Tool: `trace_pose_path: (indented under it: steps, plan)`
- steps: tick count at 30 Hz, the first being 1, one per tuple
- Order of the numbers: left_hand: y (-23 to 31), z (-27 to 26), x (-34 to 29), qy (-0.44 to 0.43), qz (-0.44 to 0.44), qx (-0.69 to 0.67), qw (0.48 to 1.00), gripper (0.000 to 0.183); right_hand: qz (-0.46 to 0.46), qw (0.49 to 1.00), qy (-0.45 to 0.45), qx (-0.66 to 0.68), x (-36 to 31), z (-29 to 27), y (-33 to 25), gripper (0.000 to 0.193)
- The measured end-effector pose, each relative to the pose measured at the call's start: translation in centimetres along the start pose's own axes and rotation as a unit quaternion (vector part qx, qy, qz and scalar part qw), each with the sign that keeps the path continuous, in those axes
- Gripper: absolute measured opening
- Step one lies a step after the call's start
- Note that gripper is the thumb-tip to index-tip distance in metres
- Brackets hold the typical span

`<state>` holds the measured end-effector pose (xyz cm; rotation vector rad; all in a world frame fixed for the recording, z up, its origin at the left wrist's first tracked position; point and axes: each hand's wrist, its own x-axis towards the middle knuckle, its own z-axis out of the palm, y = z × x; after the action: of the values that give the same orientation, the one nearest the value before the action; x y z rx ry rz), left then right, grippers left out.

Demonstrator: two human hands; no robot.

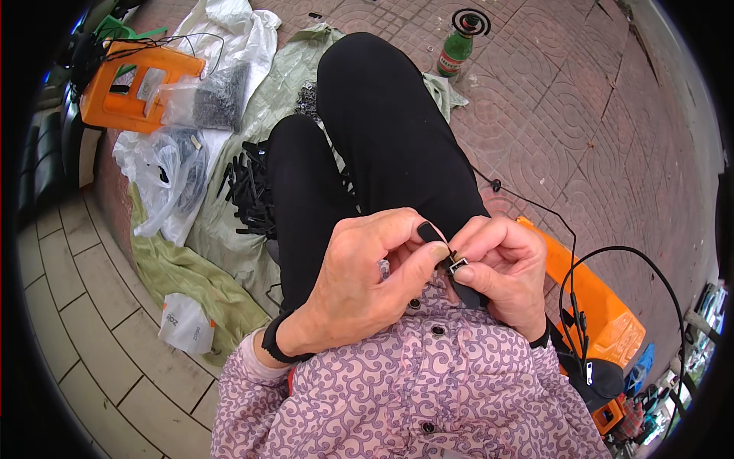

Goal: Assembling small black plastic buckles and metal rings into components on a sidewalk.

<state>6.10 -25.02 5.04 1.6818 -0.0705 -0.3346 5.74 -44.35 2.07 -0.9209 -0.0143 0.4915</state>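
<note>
Above my lap, both hands meet with fingers pinched. My left hand point(363, 264) grips a narrow black strap point(429, 232), its rounded end sticking up past the thumb. A small silver metal buckle point(458, 265) is pinched by my right hand point(506, 260), close to the left thumb tip. More black strap hangs below the right thumb. Fingers hide where strap and buckle meet, so I cannot tell whether they are joined. Beside my left knee lies a pile of black straps point(252, 191) on a pale green sheet.
A clear bag of small dark parts point(218, 96) rests by an orange plastic stool point(115, 96) at far left. A green bottle point(456, 50) holding a black coil stands ahead. Another orange piece point(596, 298) and a looping black cable point(612, 251) are at my right.
</note>
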Motion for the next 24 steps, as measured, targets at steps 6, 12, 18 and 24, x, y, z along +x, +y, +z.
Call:
trace_pose_path:
  steps: [6,12,18,24]
  plan:
    - [0.3,0.2,-0.1,0.021,-0.012,-0.048,0.999,0.021,-0.01,1.0,-0.003,-0.026,0.1,-0.1,-0.1,0.014]
    - [0.7,-0.1,0.2,0.006,-0.016,-0.029,0.999,0.025,-0.018,0.999,-0.002,-0.04,0.2,-0.1,-0.1,0.015]
    - [-0.1,-0.1,0.0,0.012,0.012,0.004,1.0,0.024,-0.015,0.999,-0.003,-0.049,0.3,-0.1,-0.1,0.015]
    - [-0.8,-0.1,0.3,0.018,0.084,0.033,0.996,0.023,0.008,0.999,0.008,-0.035,0.2,0.1,-0.2,0.015]
